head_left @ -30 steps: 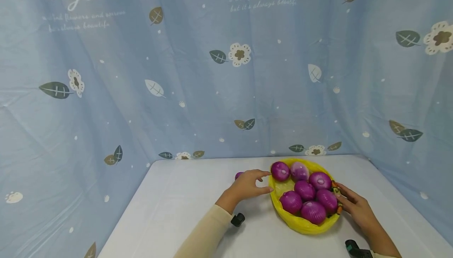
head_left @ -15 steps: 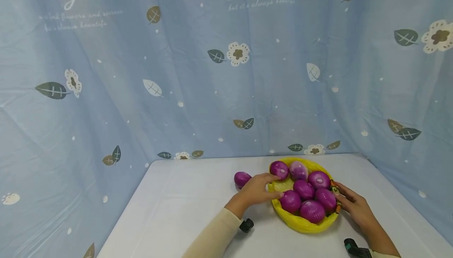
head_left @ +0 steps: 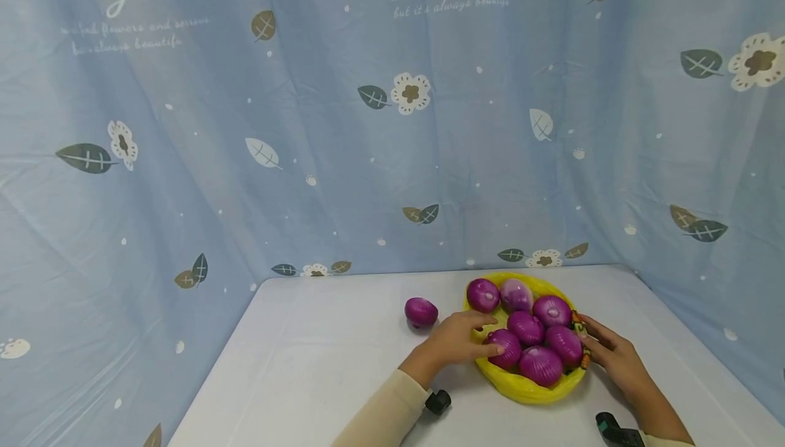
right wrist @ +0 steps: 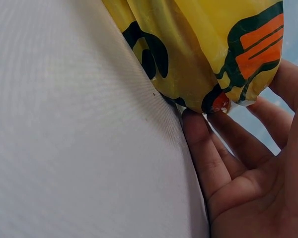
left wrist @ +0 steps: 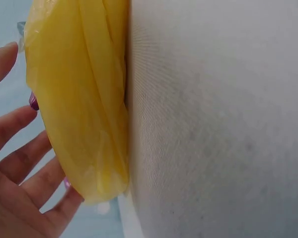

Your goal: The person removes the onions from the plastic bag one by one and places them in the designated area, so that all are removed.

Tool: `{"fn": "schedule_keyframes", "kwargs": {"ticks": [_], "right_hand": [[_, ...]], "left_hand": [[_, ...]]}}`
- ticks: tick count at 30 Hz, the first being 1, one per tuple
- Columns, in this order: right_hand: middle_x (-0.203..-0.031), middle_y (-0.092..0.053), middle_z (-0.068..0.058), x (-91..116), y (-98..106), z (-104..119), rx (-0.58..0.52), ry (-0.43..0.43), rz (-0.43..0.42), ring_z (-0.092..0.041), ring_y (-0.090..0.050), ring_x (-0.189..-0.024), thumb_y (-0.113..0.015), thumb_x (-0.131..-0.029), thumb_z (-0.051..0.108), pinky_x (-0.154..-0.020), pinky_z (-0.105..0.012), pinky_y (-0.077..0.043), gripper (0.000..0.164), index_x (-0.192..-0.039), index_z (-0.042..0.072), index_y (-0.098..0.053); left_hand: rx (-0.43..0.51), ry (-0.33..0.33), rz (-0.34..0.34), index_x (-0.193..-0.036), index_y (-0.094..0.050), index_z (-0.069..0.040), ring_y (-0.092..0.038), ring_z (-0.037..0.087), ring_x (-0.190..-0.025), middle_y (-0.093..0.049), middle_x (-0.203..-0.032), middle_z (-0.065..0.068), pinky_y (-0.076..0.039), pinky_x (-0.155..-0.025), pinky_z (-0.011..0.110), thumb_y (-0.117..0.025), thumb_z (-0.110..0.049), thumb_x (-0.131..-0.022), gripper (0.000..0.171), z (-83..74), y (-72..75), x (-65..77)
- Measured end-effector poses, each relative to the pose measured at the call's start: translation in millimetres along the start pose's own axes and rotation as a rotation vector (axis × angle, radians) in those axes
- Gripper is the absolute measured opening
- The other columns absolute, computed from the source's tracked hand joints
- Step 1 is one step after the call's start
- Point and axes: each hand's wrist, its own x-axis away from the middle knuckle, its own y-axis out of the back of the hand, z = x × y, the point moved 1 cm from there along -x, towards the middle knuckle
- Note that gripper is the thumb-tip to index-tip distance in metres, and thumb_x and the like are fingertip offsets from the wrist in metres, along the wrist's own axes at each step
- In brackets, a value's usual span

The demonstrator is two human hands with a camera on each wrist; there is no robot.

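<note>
Several purple onions [head_left: 553, 311] lie in a round, rolled-down yellow plastic bag [head_left: 527, 392]. My left hand [head_left: 456, 338] reaches over the bag's left rim, its thumb at the nearest onion [head_left: 510, 345] and its fingers over the gap behind it. In the left wrist view that hand [left wrist: 20, 173] has spread fingers beside the yellow side. At the right rim my right hand [head_left: 616, 358] holds the bag, thumb at the edge and fingers along the outside. The right wrist view shows its fingertips at the printed plastic [right wrist: 258, 44]. One loose onion [head_left: 421, 313] sits on the table, left of the bag.
A white-covered table [head_left: 306, 365] carries everything. Blue curtain [head_left: 331, 127] with leaf and flower prints hangs behind it and along both sides. Black camera mounts [head_left: 438, 402] are strapped at both wrists.
My left hand has moved right and toward me, from the bag's left rim to over the near-left onion. The loose onion it hid is uncovered. My right hand stays put.
</note>
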Motion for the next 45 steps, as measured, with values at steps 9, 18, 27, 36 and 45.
{"fn": "schedule_keyframes", "kwargs": {"ticks": [9,18,27,36,45], "right_hand": [[-0.145,-0.032,-0.035,-1.1,2.2,3.7,0.003,0.012,-0.002,-0.019,-0.055,-0.113,-0.051,-0.100,0.043,-0.079,-0.024,-0.053,0.070,-0.152,0.002,-0.028],[-0.146,-0.031,-0.035,1.9,2.3,3.9,0.020,-0.028,0.012,-0.050,-0.036,-0.129,-0.049,-0.100,0.047,-0.083,-0.033,-0.054,0.074,-0.153,0.002,-0.025],[-0.147,-0.030,-0.035,-1.9,4.0,0.4,0.014,-0.031,0.015,-0.050,-0.036,-0.129,-0.049,-0.099,0.049,-0.084,-0.036,-0.054,0.075,-0.153,0.002,-0.024],[-0.147,-0.030,-0.035,-1.4,0.2,-1.6,0.011,-0.038,0.018,-0.050,-0.037,-0.129,-0.048,-0.099,0.049,-0.084,-0.036,-0.054,0.076,-0.153,0.001,-0.024],[-0.147,-0.029,-0.034,-2.8,3.0,1.2,-0.009,-0.047,0.030,-0.048,-0.038,-0.128,-0.049,-0.099,0.050,-0.084,-0.035,-0.054,0.078,-0.153,0.001,-0.023]], "left_hand": [[0.014,0.027,0.047,-0.138,-0.056,-0.026,-0.058,0.004,-0.104,-0.060,-0.125,-0.013,-0.048,-0.086,0.020,-0.066,-0.062,-0.082,0.067,-4.9,1.2,-0.2],[0.014,0.072,0.084,-0.135,-0.053,-0.029,-0.056,0.002,-0.103,-0.059,-0.120,-0.017,-0.047,-0.089,0.023,-0.075,-0.062,-0.074,0.072,-8.5,-11.6,-2.4],[0.116,0.087,0.068,-0.131,-0.053,-0.024,-0.056,0.001,-0.100,-0.059,-0.116,-0.014,-0.048,-0.086,0.022,-0.080,-0.051,-0.075,0.067,-8.5,-12.8,-4.0],[0.287,0.111,0.006,-0.128,-0.052,-0.031,-0.056,0.004,-0.101,-0.059,-0.115,-0.012,-0.051,-0.080,0.022,-0.078,-0.047,-0.078,0.058,-2.5,-1.1,4.7],[0.203,0.059,-0.046,-0.135,-0.052,-0.027,-0.052,0.005,-0.108,-0.052,-0.127,-0.013,-0.049,-0.087,0.024,-0.071,-0.055,-0.080,0.064,-0.7,7.3,8.8]]}}
